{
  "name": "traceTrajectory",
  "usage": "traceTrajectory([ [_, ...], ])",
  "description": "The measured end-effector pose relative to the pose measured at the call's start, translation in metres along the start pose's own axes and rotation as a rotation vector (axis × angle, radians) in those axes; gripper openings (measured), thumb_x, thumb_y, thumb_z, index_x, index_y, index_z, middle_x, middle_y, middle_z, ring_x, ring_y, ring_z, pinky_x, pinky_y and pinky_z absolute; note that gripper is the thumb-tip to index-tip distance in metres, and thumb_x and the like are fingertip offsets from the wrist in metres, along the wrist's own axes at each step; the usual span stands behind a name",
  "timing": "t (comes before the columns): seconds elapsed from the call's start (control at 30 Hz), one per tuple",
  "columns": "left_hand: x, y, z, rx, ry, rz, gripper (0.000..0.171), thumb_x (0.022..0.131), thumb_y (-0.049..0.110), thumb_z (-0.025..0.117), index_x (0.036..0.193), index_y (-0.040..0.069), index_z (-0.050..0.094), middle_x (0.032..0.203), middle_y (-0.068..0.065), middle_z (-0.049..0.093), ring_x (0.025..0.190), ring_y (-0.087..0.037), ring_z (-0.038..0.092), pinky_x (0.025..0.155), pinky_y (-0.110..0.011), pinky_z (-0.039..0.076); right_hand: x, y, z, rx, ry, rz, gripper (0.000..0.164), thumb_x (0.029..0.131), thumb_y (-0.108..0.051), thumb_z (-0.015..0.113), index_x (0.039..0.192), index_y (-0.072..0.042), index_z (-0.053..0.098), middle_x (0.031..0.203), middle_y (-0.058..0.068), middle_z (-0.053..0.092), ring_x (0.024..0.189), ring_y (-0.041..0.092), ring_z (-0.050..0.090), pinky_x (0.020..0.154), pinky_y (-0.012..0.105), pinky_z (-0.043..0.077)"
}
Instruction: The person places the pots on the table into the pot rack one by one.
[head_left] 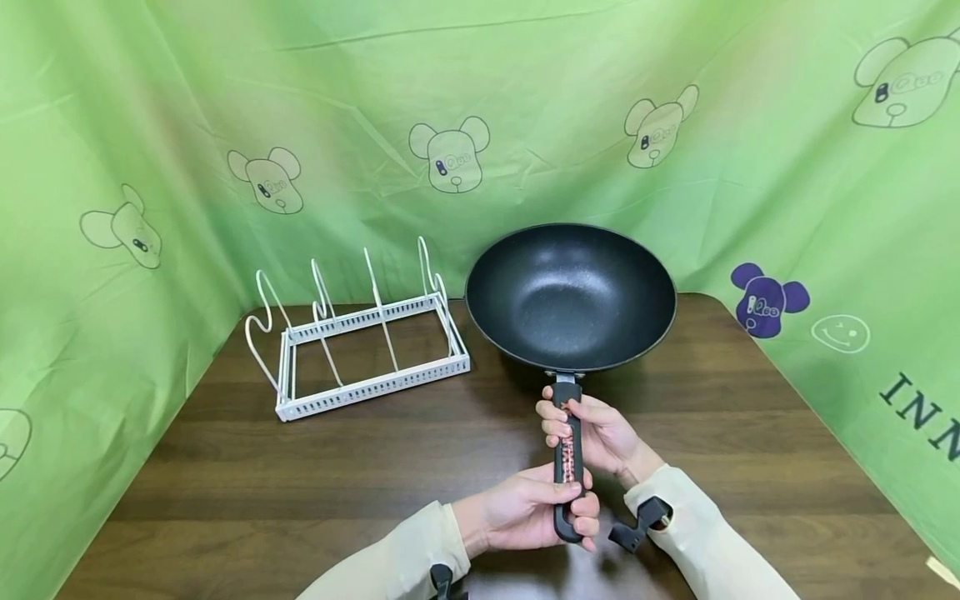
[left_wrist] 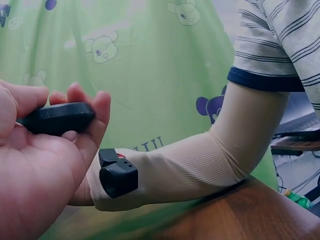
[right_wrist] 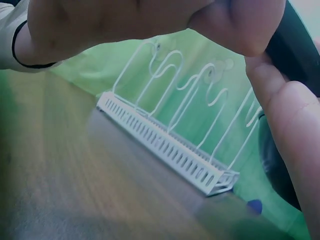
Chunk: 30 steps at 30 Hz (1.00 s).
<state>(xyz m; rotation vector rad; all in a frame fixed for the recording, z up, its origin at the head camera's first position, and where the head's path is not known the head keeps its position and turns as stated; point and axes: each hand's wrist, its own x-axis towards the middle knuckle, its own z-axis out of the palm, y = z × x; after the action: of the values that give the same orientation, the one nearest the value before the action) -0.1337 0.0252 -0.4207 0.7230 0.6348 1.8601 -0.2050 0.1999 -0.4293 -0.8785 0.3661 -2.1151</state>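
Note:
A black wok [head_left: 570,300] is held up above the table, its dark inside facing the head camera. Both hands grip its long black handle [head_left: 567,450]. Nearer the pan, my right hand [head_left: 603,433] wraps the upper part of the handle, thumb on top. Lower down, my left hand [head_left: 525,508] holds the handle's end, with the thumb lying across it. In the left wrist view the handle's end [left_wrist: 60,118] shows between thumb and curled fingers. To the left of the wok stands a white wire pan rack [head_left: 375,387] with upright looped dividers.
The brown wooden table [head_left: 360,467] carries the rack toward its back left. A green cloth [head_left: 555,100] with printed bear heads hangs behind and along the sides. A small black device [head_left: 648,521] is strapped to the right wrist.

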Motion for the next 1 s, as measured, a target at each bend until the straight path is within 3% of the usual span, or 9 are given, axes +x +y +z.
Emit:
traceTrajectory([
  [0.17, -0.002, 0.002, -0.001, -0.018, -0.037, 0.015, 0.009, 0.104, 0.013, 0.039, 0.103, 0.021, 0.042, 0.083, 0.005, 0.038, 0.077, -0.012, 0.039, 0.083, -0.03, 0.044, 0.007, -0.002, 0.007, -0.026, -0.006, 0.002, 0.028, 0.108, -0.008, 0.023, 0.132, -0.003, 0.036, 0.106, 0.007, 0.046, 0.096, 0.019, 0.051, 0.093, 0.031, 0.042],
  [0.33, -0.004, 0.007, 0.002, -0.007, -0.075, 0.035, 0.016, 0.103, 0.01, 0.033, 0.102, 0.023, 0.043, 0.082, 0.006, 0.037, 0.076, -0.01, 0.039, 0.079, -0.028, 0.044, 0.014, -0.003, 0.012, -0.063, -0.03, -0.013, 0.029, 0.107, -0.007, 0.027, 0.134, -0.003, 0.036, 0.106, 0.007, 0.046, 0.097, 0.019, 0.053, 0.097, 0.032, 0.042],
  [0.5, -0.007, 0.013, 0.004, 0.008, -0.126, 0.035, 0.01, 0.103, 0.016, 0.041, 0.104, 0.025, 0.043, 0.081, 0.007, 0.036, 0.075, -0.01, 0.038, 0.076, -0.027, 0.043, 0.022, -0.003, 0.014, -0.116, -0.08, -0.051, 0.029, 0.106, -0.008, 0.031, 0.135, -0.003, 0.036, 0.107, 0.007, 0.046, 0.098, 0.018, 0.053, 0.098, 0.033, 0.043],
  [0.63, -0.008, 0.02, 0.007, 0.023, -0.192, 0.049, 0.02, 0.103, 0.013, 0.035, 0.109, 0.029, 0.045, 0.082, 0.007, 0.035, 0.076, -0.01, 0.037, 0.075, -0.025, 0.042, 0.031, -0.002, 0.017, -0.149, -0.11, -0.086, 0.029, 0.106, -0.011, 0.04, 0.134, -0.003, 0.037, 0.106, 0.007, 0.048, 0.098, 0.017, 0.055, 0.096, 0.032, 0.044],
  [0.87, -0.01, 0.031, 0.007, 0.032, -0.293, 0.105, 0.011, 0.103, 0.022, 0.044, 0.112, 0.029, 0.044, 0.083, 0.009, 0.035, 0.074, -0.008, 0.036, 0.073, -0.023, 0.042, 0.049, -0.002, 0.019, -0.138, -0.164, -0.119, 0.028, 0.105, -0.014, 0.048, 0.128, -0.004, 0.037, 0.102, 0.006, 0.049, 0.099, 0.017, 0.057, 0.096, 0.031, 0.046],
  [1.0, -0.013, 0.036, 0.007, 0.021, -0.314, 0.131, 0.012, 0.102, 0.026, 0.049, 0.112, 0.029, 0.043, 0.082, 0.009, 0.035, 0.073, -0.007, 0.037, 0.072, -0.022, 0.042, 0.059, -0.003, 0.02, -0.167, -0.174, -0.107, 0.028, 0.104, -0.013, 0.052, 0.126, -0.005, 0.039, 0.102, 0.005, 0.05, 0.098, 0.016, 0.057, 0.095, 0.03, 0.046],
])
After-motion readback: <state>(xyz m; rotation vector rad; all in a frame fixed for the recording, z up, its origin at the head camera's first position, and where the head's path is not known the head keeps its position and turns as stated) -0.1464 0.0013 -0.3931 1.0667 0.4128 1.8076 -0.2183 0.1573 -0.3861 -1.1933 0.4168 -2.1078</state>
